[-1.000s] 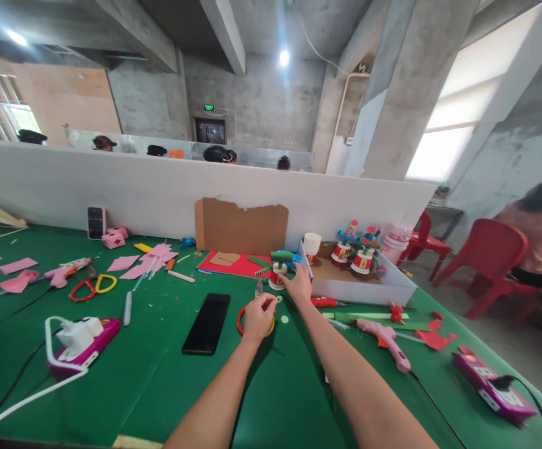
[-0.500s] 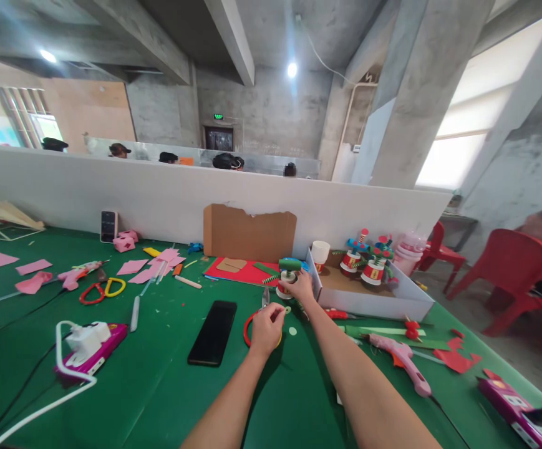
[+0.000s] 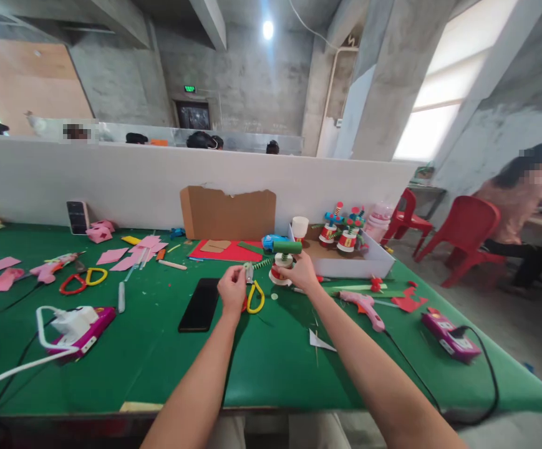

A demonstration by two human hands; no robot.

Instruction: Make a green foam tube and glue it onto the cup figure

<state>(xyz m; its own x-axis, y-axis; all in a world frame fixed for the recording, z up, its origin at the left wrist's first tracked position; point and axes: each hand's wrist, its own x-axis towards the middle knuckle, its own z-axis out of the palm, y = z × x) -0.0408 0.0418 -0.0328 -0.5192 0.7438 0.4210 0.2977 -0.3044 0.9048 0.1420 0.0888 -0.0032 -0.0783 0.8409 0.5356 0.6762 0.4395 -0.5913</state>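
Note:
My right hand (image 3: 301, 272) is closed around the white and red body of a paper cup figure (image 3: 280, 262), which has a green roll on top and a striped green spring arm reaching left. My left hand (image 3: 232, 288) is pinched at the end of that spring arm, on a small pale green piece (image 3: 247, 266). Scissors with a yellow and red handle (image 3: 256, 298) lie just right of my left hand, partly hidden by it. A black phone (image 3: 199, 305) lies to the left.
A white box (image 3: 355, 268) with two similar figures and a white cup stands at the right. Nearby lie a pink glue gun (image 3: 365, 307) and a purple power strip (image 3: 451, 337). Pink paper, more scissors and another power strip (image 3: 83, 333) occupy the left. A person sits far right.
The view has shifted right and down. My left hand has moved up from over the scissors to the end of the spring arm. My right hand still holds the figure.

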